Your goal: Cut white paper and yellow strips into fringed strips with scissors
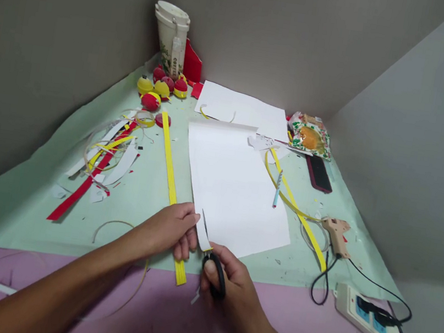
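Observation:
My right hand (234, 291) is closed round the black handles of a pair of scissors (210, 248), whose blades point up into the near edge of a white sheet of paper (236, 185). My left hand (171, 228) pinches that sheet's near left corner, fingers curled on its edge. A long yellow paper strip (170, 175) runs along the sheet's left side and passes under my left hand.
Red, white and yellow paper scraps (106, 160) lie at the left. Red and yellow balls (160, 90) and a cup (171, 34) stand at the back. A pen (277, 189), phone (319, 172), snack packet (312, 138), glue gun (336, 233) and power strip (366, 316) sit on the right.

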Demonstrator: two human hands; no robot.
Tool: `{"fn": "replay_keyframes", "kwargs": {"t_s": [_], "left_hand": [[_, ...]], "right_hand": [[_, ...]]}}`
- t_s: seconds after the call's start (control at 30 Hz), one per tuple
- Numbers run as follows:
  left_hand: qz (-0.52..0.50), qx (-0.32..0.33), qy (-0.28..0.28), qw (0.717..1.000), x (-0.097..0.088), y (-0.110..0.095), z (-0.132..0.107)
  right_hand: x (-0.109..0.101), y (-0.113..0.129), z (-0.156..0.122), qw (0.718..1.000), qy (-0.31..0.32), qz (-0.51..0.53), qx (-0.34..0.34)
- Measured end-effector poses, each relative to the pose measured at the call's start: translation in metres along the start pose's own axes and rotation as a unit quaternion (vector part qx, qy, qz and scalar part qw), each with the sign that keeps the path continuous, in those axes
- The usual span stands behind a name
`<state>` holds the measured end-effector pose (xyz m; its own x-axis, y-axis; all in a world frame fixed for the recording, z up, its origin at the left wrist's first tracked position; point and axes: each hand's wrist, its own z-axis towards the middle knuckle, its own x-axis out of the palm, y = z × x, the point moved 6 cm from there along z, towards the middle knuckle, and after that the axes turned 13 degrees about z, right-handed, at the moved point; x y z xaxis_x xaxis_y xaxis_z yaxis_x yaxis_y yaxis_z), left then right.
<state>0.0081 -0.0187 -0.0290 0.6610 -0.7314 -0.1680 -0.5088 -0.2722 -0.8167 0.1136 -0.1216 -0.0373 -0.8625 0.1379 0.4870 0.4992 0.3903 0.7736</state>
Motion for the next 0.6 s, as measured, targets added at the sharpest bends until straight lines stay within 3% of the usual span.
{"fn": "replay_keyframes", "kwargs": {"t_s": [0.6], "left_hand": [[-0.006, 0.0, 0.0, 1.0, 0.0002, 0.0015, 0.0015]], "right_hand": [[-0.001, -0.0025, -0.0019, 1.0, 0.004, -0.009, -0.015]]}}
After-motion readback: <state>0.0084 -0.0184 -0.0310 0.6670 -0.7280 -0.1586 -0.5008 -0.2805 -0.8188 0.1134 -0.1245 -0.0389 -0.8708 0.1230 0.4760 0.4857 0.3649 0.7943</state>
